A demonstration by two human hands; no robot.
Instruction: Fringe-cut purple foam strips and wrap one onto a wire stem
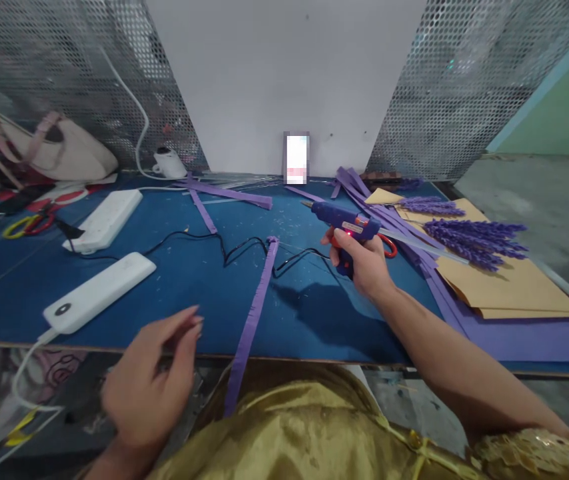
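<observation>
My right hand point(367, 263) is wrapped round the grip of a blue glue gun point(344, 220). The gun is held above the table, nozzle pointing left, with a small red light lit and a clear glue stick point(424, 245) out of its back. My left hand point(152, 377) hovers at the table's front edge, thumb and fingertips pinched close together; I see nothing between them. Right of it, a fringed purple paper strip point(254, 310) lies on the table, its lower end hanging over the edge by my lap. Its top end is curled into a small knob.
Purple paper strips point(229, 193) and lavender-like sprigs point(474, 240) lie on the blue table point(184, 220); brown paper point(504, 287) sits at right. A black cable point(224, 250) crosses the middle. White power strips point(99, 293), scissors point(39, 223) and a bag point(74, 150) are at left.
</observation>
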